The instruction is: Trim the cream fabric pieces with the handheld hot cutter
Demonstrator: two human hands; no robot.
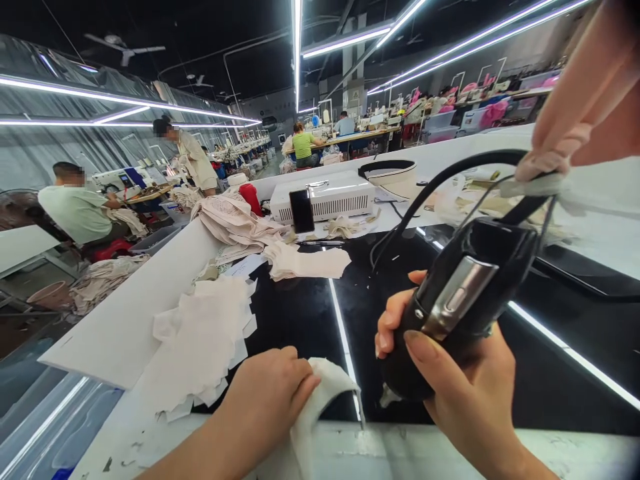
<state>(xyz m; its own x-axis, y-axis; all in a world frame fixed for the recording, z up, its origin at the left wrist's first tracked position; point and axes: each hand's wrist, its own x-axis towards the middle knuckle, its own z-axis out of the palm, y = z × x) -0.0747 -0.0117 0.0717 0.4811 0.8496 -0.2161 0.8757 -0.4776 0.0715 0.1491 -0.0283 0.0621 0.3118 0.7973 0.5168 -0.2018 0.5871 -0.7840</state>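
Garment workshop, glossy black desk: right hand grips a heavy, rigid corded iron by its body; left hand, closed, pinches limp white fabric at lower centre.

Dark ceiling with bright strip lights, long white worktables.

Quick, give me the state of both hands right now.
Left hand: closed on the white fabric piece at the table's near edge.
Right hand: closed around the black handheld tool, held above the table.
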